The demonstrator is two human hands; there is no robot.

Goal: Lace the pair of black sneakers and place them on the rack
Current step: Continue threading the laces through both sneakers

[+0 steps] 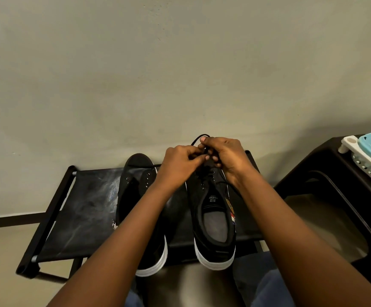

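Two black sneakers [213,209] with white soles are set side by side on the black fabric shelf of a low shoe rack [80,209], toes toward the wall. The right-hand sneaker is being laced: a black lace [196,140] is pinched by the curled fingers of the right hand [226,155], a loop of it arched above the knuckles, while the lace near the upper eyelets is nipped by the fingertips of the left hand [181,161]. The left-hand sneaker [139,196] appears unlaced, its eyelets bare, with a loose lace trailing across its toe. An eyelet could be skipped or the lace ends left uneven, since the working area is hidden under both hands. The sneaker could also be tipped off the rack's front edge, over which its heel juts, if the lace is tugged hard.
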